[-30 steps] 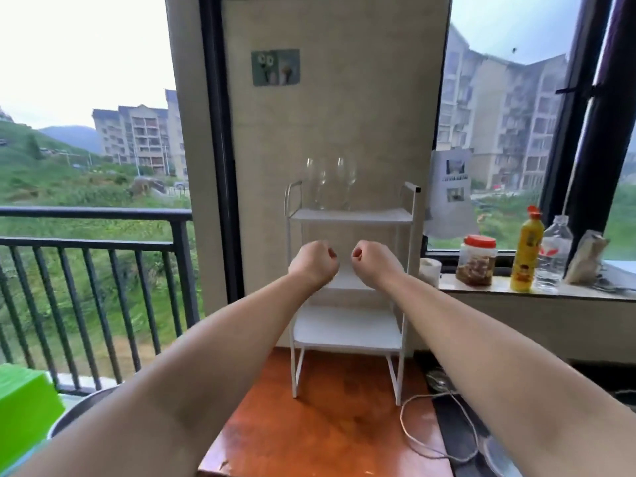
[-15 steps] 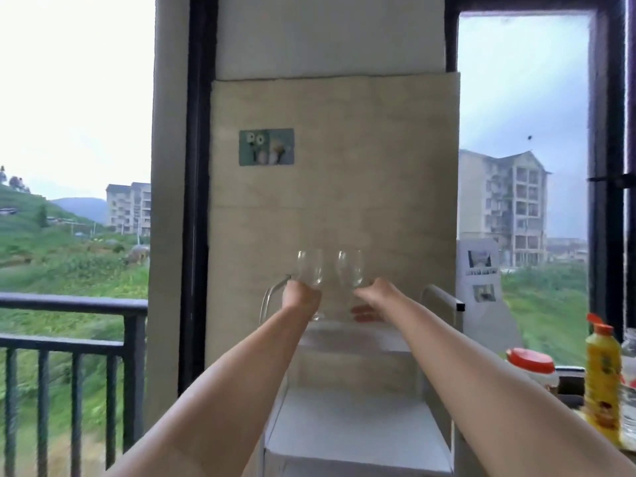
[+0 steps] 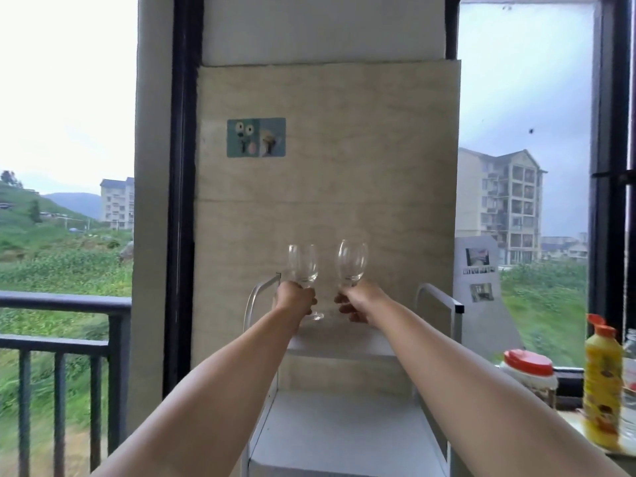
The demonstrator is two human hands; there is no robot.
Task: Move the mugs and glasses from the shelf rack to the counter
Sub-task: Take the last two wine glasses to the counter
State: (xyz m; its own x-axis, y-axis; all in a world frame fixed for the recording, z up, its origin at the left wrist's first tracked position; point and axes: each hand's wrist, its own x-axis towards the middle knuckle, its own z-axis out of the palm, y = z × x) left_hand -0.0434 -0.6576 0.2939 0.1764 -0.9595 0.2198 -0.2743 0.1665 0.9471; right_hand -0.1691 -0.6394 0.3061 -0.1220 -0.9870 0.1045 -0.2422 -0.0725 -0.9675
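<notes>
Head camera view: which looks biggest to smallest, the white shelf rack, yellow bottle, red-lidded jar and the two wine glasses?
1. white shelf rack
2. yellow bottle
3. red-lidded jar
4. left wine glass and right wine glass: alike.
Bottle and jar sit nearer the camera, so their true rank is unsure.

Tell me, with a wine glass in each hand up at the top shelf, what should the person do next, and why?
Probably lift both glasses straight up a little, then draw them back toward the body. The left hand grips the stem of the left glass, whose foot looks just above the rack's top shelf; the right hand holds the right glass the same way. The rack's side rails flank them, so rising first seems safest.
</notes>
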